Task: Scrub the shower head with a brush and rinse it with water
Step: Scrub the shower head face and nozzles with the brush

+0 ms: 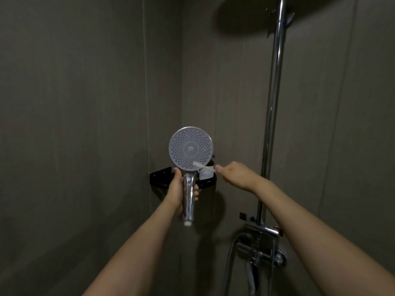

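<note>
A round hand-held shower head (190, 148) with a pale dotted spray face and a chrome handle is held upright in front of me, its face turned toward the camera. My left hand (178, 189) is shut around the chrome handle just below the head. My right hand (234, 173) grips the end of a small white brush (202, 166). The brush head lies against the lower right part of the spray face. No hose shows at the white bottom end of the handle.
A black corner shelf (159, 175) holding a white item sits behind the shower head. A chrome riser pipe (274, 107) runs up at the right to a large overhead shower head (245, 16). The mixer valve (261, 242) and hoses lie below right. Grey walls meet in a corner.
</note>
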